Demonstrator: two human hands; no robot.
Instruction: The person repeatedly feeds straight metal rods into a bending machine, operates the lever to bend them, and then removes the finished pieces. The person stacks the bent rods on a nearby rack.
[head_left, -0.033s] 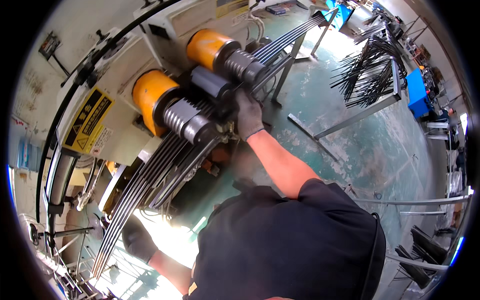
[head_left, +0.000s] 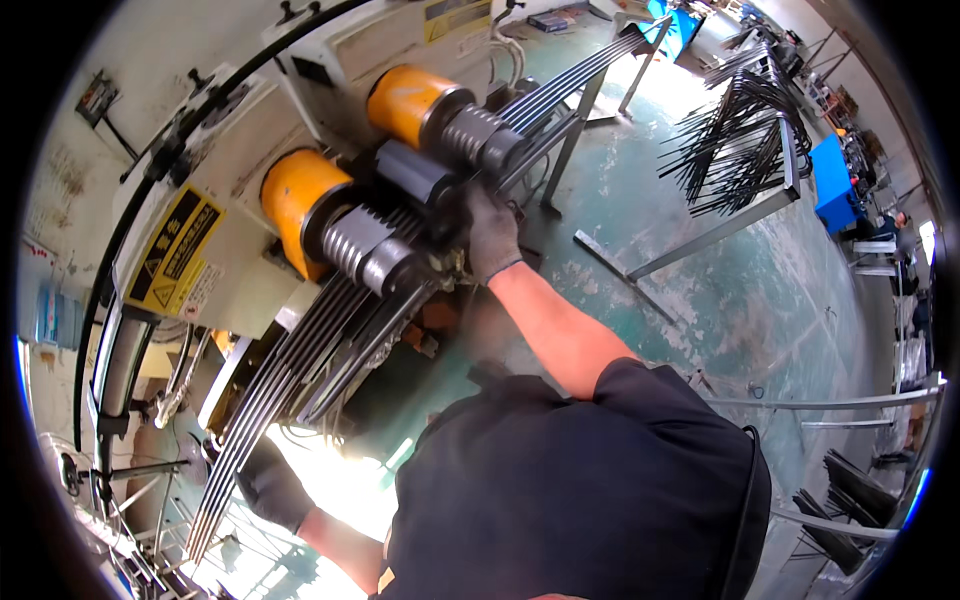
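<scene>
The person's dark shirt [head_left: 580, 490] fills the near middle. On the near left, the gloved left hand [head_left: 275, 490] is at the edge of a row of long, thin dark rods [head_left: 290, 368]; I cannot tell whether its fingers are clamped on them. The rods slant from near left toward a ribbed roller [head_left: 362, 245] below an orange cylinder [head_left: 308, 200]. Farther along, the gloved right hand [head_left: 492, 235] is beside a dark block [head_left: 415, 172], its fingers too hidden to tell apart or together. Far right, a metal rack [head_left: 715, 232] bears more dark rods [head_left: 735, 140].
</scene>
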